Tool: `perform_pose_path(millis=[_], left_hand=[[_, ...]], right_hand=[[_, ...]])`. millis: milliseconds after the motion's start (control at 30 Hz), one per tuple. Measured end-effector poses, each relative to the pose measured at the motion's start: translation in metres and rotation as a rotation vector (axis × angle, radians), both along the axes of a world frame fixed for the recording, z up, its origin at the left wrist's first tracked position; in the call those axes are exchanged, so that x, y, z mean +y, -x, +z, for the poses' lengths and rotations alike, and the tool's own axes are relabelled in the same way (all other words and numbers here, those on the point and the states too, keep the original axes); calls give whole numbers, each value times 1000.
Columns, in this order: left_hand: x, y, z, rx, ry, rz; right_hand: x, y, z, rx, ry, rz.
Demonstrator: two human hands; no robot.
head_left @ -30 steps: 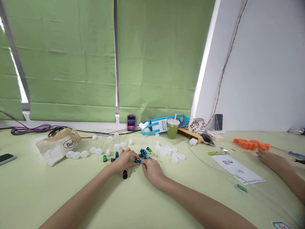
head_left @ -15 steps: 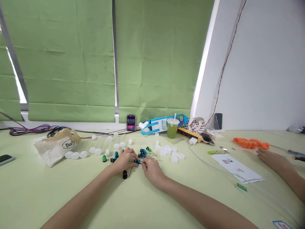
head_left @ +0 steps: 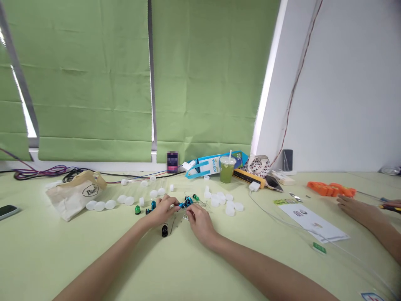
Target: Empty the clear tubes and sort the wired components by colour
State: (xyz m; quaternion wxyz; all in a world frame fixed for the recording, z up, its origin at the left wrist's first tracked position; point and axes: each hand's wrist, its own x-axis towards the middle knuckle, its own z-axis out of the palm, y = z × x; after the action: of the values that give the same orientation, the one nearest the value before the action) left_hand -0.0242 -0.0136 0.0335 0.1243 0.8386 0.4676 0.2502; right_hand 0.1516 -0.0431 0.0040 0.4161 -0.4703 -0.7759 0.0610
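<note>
My left hand (head_left: 162,212) and my right hand (head_left: 200,220) meet over a small cluster of blue LED-like parts (head_left: 187,202) with thin wire legs on a pale green table (head_left: 94,259). Both hands pinch at a small blue part (head_left: 181,205) held between their fingertips, its wires trailing down. A green part (head_left: 137,209), another blue part (head_left: 153,204) and a black part (head_left: 164,230) lie close to my left hand. White round caps (head_left: 102,205) lie in a row to the left, and more white caps (head_left: 226,202) lie to the right.
A paper bag (head_left: 72,194) and a phone (head_left: 8,211) lie at left. A green drink cup (head_left: 227,169), a blue bag (head_left: 206,164) and cables sit by the window. Another person's hand (head_left: 359,211) rests at right near a white sheet (head_left: 313,223) and orange parts (head_left: 330,190).
My hands have lifted the small blue part slightly off the table and drawn closer to the blue cluster. The other person's hand stays where it was.
</note>
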Motion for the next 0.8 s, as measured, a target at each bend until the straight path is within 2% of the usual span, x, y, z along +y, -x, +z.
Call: perform_pose_path(millis=[133,467,800], left_hand=[[-4,2,5,-38,29,-23],[-1,5,1,-138,54,-126],[-3,4,1,-137,23,-130]], right_hand=[[3,-1,0,13,8,-36],[2,-1,4,60,-33,-18],[1,-1,6,63,-46,-9]])
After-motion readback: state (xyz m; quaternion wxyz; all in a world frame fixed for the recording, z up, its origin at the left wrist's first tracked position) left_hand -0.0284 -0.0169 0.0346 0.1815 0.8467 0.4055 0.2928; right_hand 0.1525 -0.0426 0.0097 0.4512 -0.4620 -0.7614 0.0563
